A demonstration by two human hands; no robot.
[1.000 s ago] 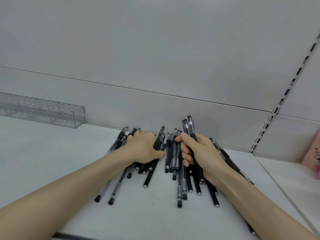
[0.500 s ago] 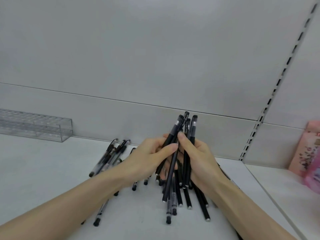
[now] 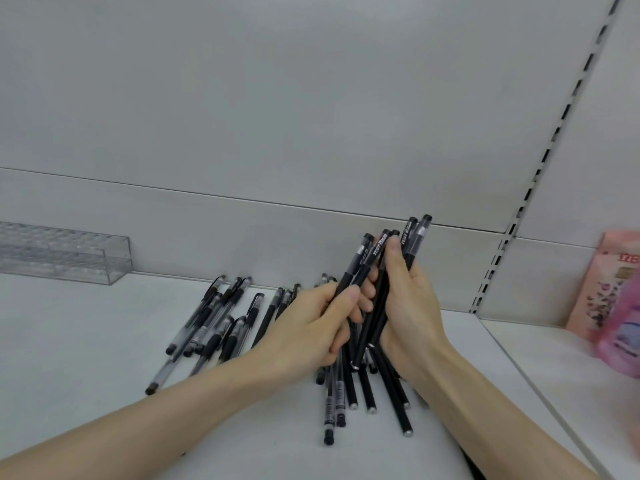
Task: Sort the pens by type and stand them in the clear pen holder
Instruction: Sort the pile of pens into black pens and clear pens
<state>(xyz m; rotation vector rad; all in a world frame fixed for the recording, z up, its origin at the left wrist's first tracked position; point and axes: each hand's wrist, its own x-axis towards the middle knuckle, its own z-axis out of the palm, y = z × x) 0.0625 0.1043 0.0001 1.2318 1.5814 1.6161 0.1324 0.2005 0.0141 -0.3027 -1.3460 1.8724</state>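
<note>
right hand [image 3: 412,313] clenched round a bunch of black pens [image 3: 410,244], caps up, tilted slightly right, lifted off the shelf [image 3: 86,348], right of centre

left hand [image 3: 311,327] just beside it, fingers touching the right hand's. thumb and curled fingers pinch a single black pen [image 3: 356,265] by the barrel; it leans up and right against the bunch. white lettering on some caps, partly readable as "test"

loose pens on the shelf, two groups:
- clear-barrel pens [image 3: 211,327] with black grips, heaped left of the left hand, lying roughly near-to-far
- matte black pens [image 3: 394,403] with silver ends, plus a couple of clear ones, under and near side of both hands

clear pen holder [image 3: 69,258] at far left against the back wall, well apart from the hands and the heaps. cannot tell if anything stands in it

pink package [image 3: 616,296] at far right on the next shelf bay, blurred. slotted upright [image 3: 540,168] runs up the back wall between the bays
</note>
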